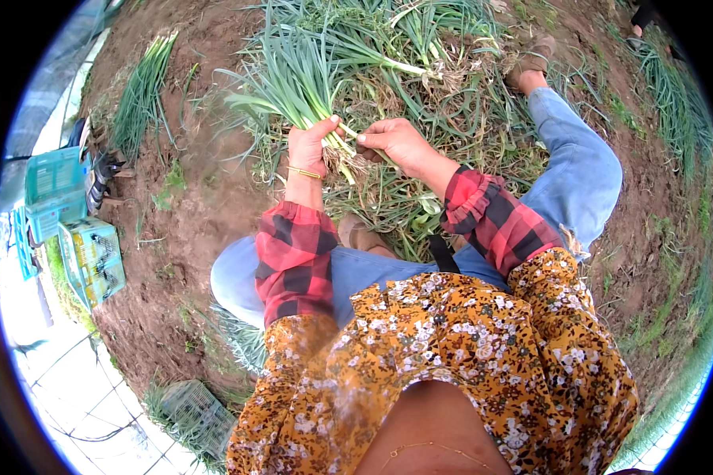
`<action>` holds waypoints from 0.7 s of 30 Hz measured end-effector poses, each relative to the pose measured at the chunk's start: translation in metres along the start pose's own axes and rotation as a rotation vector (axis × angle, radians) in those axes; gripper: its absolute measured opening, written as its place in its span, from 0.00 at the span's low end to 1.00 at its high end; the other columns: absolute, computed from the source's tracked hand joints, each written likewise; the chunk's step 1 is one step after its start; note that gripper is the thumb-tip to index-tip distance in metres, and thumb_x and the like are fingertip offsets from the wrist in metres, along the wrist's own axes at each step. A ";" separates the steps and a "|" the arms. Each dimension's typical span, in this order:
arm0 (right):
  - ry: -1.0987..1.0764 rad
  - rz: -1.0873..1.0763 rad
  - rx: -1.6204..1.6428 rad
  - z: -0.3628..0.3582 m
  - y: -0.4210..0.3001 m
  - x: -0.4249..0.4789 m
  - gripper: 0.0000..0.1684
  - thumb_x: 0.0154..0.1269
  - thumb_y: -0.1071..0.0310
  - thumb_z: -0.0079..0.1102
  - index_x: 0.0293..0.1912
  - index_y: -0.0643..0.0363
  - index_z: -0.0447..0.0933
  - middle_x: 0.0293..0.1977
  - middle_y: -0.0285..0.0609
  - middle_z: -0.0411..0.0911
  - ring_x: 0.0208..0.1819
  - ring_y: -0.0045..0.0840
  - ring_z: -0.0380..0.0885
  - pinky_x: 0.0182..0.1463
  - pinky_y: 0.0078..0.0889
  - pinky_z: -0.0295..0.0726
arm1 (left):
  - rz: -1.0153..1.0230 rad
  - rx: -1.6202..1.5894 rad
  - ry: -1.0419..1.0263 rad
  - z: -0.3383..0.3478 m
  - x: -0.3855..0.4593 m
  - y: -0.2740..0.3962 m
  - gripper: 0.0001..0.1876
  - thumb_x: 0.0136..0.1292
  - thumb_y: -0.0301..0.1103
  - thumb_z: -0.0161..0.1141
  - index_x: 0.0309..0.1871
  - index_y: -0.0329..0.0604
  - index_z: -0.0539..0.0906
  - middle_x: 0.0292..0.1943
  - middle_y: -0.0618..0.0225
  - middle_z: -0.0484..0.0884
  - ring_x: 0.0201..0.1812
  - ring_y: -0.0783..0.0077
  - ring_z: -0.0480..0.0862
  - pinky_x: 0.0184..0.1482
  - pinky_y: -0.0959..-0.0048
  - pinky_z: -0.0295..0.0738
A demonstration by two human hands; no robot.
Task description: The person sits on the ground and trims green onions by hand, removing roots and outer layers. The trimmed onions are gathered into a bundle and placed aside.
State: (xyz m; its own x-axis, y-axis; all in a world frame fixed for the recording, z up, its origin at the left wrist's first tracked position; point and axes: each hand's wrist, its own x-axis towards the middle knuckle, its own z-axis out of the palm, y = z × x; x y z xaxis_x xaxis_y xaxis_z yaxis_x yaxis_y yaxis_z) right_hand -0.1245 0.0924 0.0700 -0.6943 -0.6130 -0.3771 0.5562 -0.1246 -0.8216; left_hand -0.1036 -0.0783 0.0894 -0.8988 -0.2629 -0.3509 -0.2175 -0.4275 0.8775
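Note:
My left hand [310, 148] is closed round the pale lower stems of a bunch of green leafy allium plants [300, 83], with the thumb across them. Their leaves point up and away, and their stringy roots [341, 155] hang out on the right of the fist. Just right of the roots, my right hand [397, 145] pinches a thin pale-green stalk or leaf strip between thumb and fingers. That piece reaches across to the bunch; whether it is still attached, I cannot tell. Loose plants with roots [413, 68] lie on the ground beyond both hands.
Stripped leaves [445, 130] cover the soil between my legs. A separate green bunch [145, 89] lies at upper left. Teal plastic crates [56, 184] stand at far left, and a grey-green crate [196, 415] is at lower left. More plants [671, 101] lie at right, near part of another person.

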 end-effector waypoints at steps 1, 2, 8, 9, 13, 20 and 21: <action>0.044 0.023 0.075 0.005 0.001 0.000 0.12 0.59 0.65 0.58 0.37 0.66 0.76 0.28 0.39 0.78 0.27 0.20 0.75 0.32 0.21 0.73 | 0.015 -0.009 0.008 -0.001 0.000 0.000 0.07 0.49 0.21 0.62 0.32 0.34 0.76 0.22 0.64 0.79 0.21 0.72 0.79 0.22 0.76 0.75; 0.088 0.047 0.150 0.008 0.002 0.000 0.11 0.59 0.66 0.57 0.37 0.66 0.76 0.28 0.40 0.78 0.27 0.21 0.75 0.32 0.22 0.74 | 0.030 -0.017 0.016 -0.001 0.000 0.001 0.07 0.49 0.20 0.62 0.32 0.34 0.76 0.22 0.64 0.79 0.21 0.72 0.79 0.22 0.76 0.75; 0.205 0.091 0.462 0.012 0.016 -0.001 0.08 0.60 0.70 0.52 0.36 0.64 0.75 0.31 0.43 0.78 0.30 0.24 0.77 0.31 0.26 0.76 | 0.051 -0.015 0.045 0.001 0.000 -0.003 0.08 0.48 0.19 0.62 0.32 0.33 0.76 0.23 0.63 0.79 0.21 0.72 0.79 0.22 0.76 0.75; 0.186 0.077 0.443 0.012 0.015 -0.003 0.08 0.60 0.70 0.52 0.36 0.64 0.75 0.30 0.43 0.78 0.30 0.24 0.77 0.31 0.26 0.76 | 0.053 -0.011 0.037 0.001 0.000 -0.004 0.08 0.47 0.19 0.62 0.32 0.33 0.76 0.23 0.63 0.79 0.21 0.72 0.79 0.22 0.76 0.75; 0.115 0.044 0.250 -0.002 0.005 -0.026 0.09 0.60 0.68 0.52 0.35 0.65 0.75 0.26 0.39 0.77 0.26 0.21 0.75 0.29 0.23 0.73 | 0.024 -0.021 0.069 -0.006 0.006 -0.004 0.09 0.47 0.19 0.62 0.33 0.33 0.76 0.22 0.64 0.78 0.21 0.71 0.79 0.22 0.75 0.76; -0.423 -0.010 -1.367 -0.072 0.020 -0.122 0.16 0.60 0.56 0.52 0.33 0.62 0.71 0.22 0.43 0.71 0.24 0.30 0.71 0.32 0.34 0.71 | 0.034 -0.086 0.182 -0.020 0.012 -0.002 0.07 0.47 0.18 0.62 0.31 0.30 0.77 0.23 0.62 0.79 0.23 0.70 0.79 0.24 0.73 0.77; -0.502 0.123 -1.612 -0.074 0.014 -0.127 0.17 0.60 0.55 0.52 0.34 0.62 0.70 0.23 0.46 0.71 0.25 0.33 0.71 0.33 0.37 0.71 | 0.025 -0.104 0.194 -0.020 0.012 -0.002 0.08 0.47 0.18 0.62 0.32 0.30 0.76 0.24 0.61 0.79 0.22 0.69 0.79 0.24 0.73 0.77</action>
State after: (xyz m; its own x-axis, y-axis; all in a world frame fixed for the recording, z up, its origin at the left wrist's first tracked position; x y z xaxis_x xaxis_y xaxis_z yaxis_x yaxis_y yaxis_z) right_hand -0.0618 0.2263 0.0750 -0.3064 -0.7663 -0.5647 -0.6255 0.6092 -0.4874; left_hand -0.1066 -0.0979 0.0764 -0.8112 -0.4313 -0.3950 -0.1468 -0.5036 0.8514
